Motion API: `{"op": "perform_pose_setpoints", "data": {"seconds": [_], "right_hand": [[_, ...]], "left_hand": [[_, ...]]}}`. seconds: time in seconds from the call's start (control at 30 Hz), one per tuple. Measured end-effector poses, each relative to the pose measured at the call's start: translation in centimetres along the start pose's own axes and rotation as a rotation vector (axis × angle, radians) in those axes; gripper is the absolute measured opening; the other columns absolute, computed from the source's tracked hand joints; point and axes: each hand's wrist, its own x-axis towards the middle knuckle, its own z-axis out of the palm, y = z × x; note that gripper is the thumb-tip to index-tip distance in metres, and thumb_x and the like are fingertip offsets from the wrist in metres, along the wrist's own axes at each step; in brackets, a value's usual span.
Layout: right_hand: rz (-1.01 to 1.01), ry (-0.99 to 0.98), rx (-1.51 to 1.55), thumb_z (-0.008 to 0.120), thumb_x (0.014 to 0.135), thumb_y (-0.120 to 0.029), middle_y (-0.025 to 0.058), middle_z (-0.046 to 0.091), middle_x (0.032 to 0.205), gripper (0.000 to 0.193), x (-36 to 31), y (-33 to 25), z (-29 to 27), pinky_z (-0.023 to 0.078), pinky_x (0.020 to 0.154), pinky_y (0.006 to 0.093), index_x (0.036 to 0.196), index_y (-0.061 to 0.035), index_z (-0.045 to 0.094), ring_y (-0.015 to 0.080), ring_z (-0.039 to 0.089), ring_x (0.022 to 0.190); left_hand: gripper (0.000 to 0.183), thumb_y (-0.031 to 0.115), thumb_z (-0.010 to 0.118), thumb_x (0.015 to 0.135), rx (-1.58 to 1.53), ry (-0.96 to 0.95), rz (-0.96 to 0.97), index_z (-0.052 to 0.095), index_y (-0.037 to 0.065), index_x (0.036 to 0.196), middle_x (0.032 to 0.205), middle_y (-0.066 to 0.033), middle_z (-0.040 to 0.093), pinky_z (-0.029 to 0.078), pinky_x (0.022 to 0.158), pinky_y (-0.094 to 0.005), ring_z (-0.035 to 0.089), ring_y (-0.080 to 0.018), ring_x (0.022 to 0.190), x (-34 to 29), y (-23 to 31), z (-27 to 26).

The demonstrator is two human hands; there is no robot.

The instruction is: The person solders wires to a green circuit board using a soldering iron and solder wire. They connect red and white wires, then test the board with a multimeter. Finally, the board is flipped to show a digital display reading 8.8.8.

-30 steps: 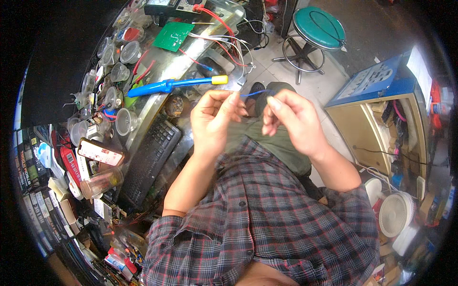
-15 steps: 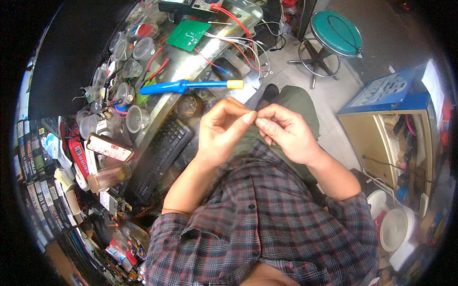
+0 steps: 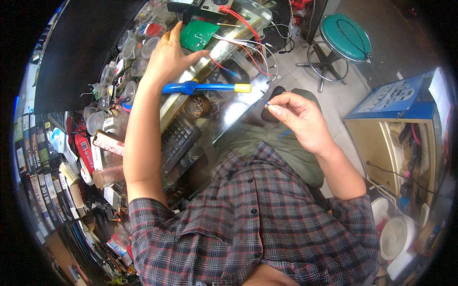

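- Several dark boxes (image 3: 36,148) stand at the left edge of the frame; their spines carry pale labels and printed lettering, bent by the lens.
- The phone (image 3: 109,143), left of centre, has a lit screen with text too small to read.
- Plastic cups (image 3: 130,48) crowd the upper left; the forearm is best carried high enough to clear them.
- The left hand (image 3: 166,58), upper left, has its fingers spread, with nothing seen between them. I cannot tell whether it touches the board beside it; a light approach by the board's edge seems wisest, sparing the attached wires a tug.
- The green circuit board (image 3: 199,35) lies on the table (image 3: 192,72) at upper centre-left, its pale marks too fine to make out.
- A blue tool (image 3: 214,87) with a yellow tip lies below the board.
- The blue wire (image 3: 266,101) is right of centre, pinched by the fingers of the right hand (image 3: 300,119). A grip close to its end should give steadier aim.
- A cabinet (image 3: 398,95) at right bears pale printing on its blue panel, not legible.
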Motion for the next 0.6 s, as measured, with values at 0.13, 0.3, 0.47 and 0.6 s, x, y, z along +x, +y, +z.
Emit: {"op": "perform_pose_setpoints", "data": {"seconds": [0.13, 0.3, 0.47, 0.6], "right_hand": [[0.002, 0.011, -0.088, 0.072, 0.106, -0.018, 0.0, 0.074, 0.103, 0.023, -0.6, -0.2, -0.3, 0.054, 0.085, 0.0239, 0.119, 0.0006, 0.074, 0.0048, 0.065, 0.093], [0.007, -0.001, -0.124, 0.072, 0.106, -0.019, -0.0006, 0.074, 0.102, 0.023, -1.1, 0.7, -0.6, 0.053, 0.081, 0.0238, 0.118, -0.0007, 0.075, 0.0049, 0.064, 0.089], [-0.07, 0.024, -0.206, 0.073, 0.104, -0.019, 0.0025, 0.073, 0.099, 0.021, -1.3, 0.3, -0.5, 0.051, 0.076, 0.0252, 0.113, -0.0005, 0.077, 0.0077, 0.063, 0.083], [-0.34, 0.078, -0.297, 0.075, 0.101, -0.015, 0.0051, 0.07, 0.095, 0.016, -1.4, -3.1, 0.5, 0.051, 0.074, 0.0264, 0.107, -0.0005, 0.079, 0.0108, 0.064, 0.08]], "left_hand": [[0.124, 0.073, 0.082, 0.077, -0.069, -0.207, -0.074, 0.035, 0.0, 0.165, 0.142, -0.0344, 0.061, 0.051, 0.112, -0.0496, 0.063, -0.0447, 0.133, 2.4, -1.0, 1.6], [0.124, 0.075, 0.08, 0.078, -0.18, -0.276, -0.103, 0.035, -0.001, 0.164, 0.144, -0.0357, 0.06, 0.051, 0.112, -0.0501, 0.062, -0.0461, 0.134, 3.3, -1.8, 2.6], [0.119, 0.069, 0.081, 0.082, -0.316, -0.212, -0.14, 0.035, -0.002, 0.165, 0.146, -0.0312, 0.061, 0.048, 0.115, -0.0438, 0.061, -0.0389, 0.138, 2.0, -1.8, 0.6], [0.098, 0.059, 0.075, 0.093, -0.99, -0.29, -0.259, 0.039, 0.001, 0.164, 0.142, -0.0191, 0.067, 0.045, 0.111, -0.0392, 0.062, -0.0239, 0.13, -1.1, -0.6, -4.3]]}}
